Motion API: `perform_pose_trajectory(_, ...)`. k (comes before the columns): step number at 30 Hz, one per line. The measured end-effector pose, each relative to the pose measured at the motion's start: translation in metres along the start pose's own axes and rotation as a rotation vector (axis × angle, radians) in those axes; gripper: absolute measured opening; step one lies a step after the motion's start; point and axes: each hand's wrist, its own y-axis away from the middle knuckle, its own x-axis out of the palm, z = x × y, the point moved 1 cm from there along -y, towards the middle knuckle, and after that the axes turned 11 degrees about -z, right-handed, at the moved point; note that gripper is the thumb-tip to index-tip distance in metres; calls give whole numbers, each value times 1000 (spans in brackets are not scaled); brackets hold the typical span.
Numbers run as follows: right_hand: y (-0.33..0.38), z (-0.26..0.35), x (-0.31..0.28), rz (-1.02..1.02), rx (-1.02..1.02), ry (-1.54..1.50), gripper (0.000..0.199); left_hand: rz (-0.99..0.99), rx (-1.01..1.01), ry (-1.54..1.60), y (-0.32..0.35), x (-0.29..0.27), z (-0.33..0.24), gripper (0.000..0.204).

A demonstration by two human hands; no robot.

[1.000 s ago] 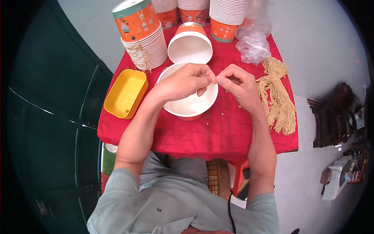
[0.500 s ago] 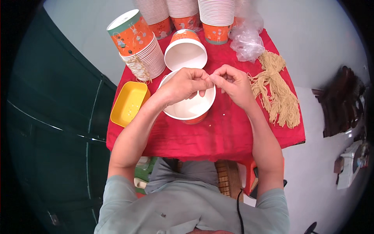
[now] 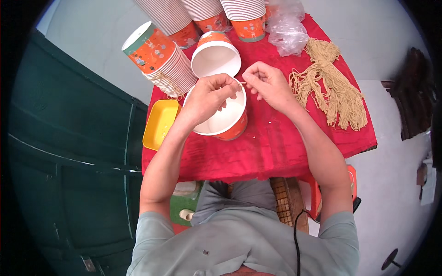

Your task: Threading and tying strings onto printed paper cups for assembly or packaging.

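Above an open paper bucket (image 3: 235, 130), white inside and orange outside, my two hands work close together. My left hand (image 3: 209, 99) is closed, thumb and fingers pinched near the bucket's rim. My right hand (image 3: 268, 86), just to the right, also pinches. A short, thin tan piece that looks like string (image 3: 242, 83) spans the small gap between the fingertips; its ends are hidden in the fingers. Behind the hands a second white-lined bucket (image 3: 216, 60) lies tipped with its mouth toward me. A bundle of tan string (image 3: 340, 94) lies to the right.
A yellow tray (image 3: 159, 120) with small pale bits in it sits at the left. Behind it leans a stack of buckets (image 3: 174, 70) with strands hanging on it. More nested stacks (image 3: 244, 14) and a clear plastic bag (image 3: 287, 34) stand along the back of the red-covered table (image 3: 281, 152).
My fingertips have drawn slightly apart, and the tan piece now shows between them. The view has shifted, so the table sits differently in the picture.
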Motion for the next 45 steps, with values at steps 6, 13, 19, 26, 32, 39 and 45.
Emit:
perform_pose_trajectory(6,3,11,-1,-46,-289,55,17,-44,-35,25,1,1,3,19)
perform_pose_trajectory(13,7,16,-2,-27,-425,213,15,-68,-10,45,3,1,2,20)
perform_pose_trajectory(19,7,13,-1,-14,-401,198,17,-85,108,-46,5,3,5,24)
perform_pose_trajectory(26,12,17,2,-20,-435,276,14,-165,218,-374,12,3,-8,26)
perform_pose_trajectory(32,12,17,3,4,-451,298,17,-329,410,-581,23,10,-16,18)
perform_pose_trajectory(39,10,13,3,132,-126,116,22,-414,524,-626,26,14,-13,12)
perform_pose_trajectory(45,7,7,2,230,-64,79,25,-364,460,-471,25,9,-5,14)
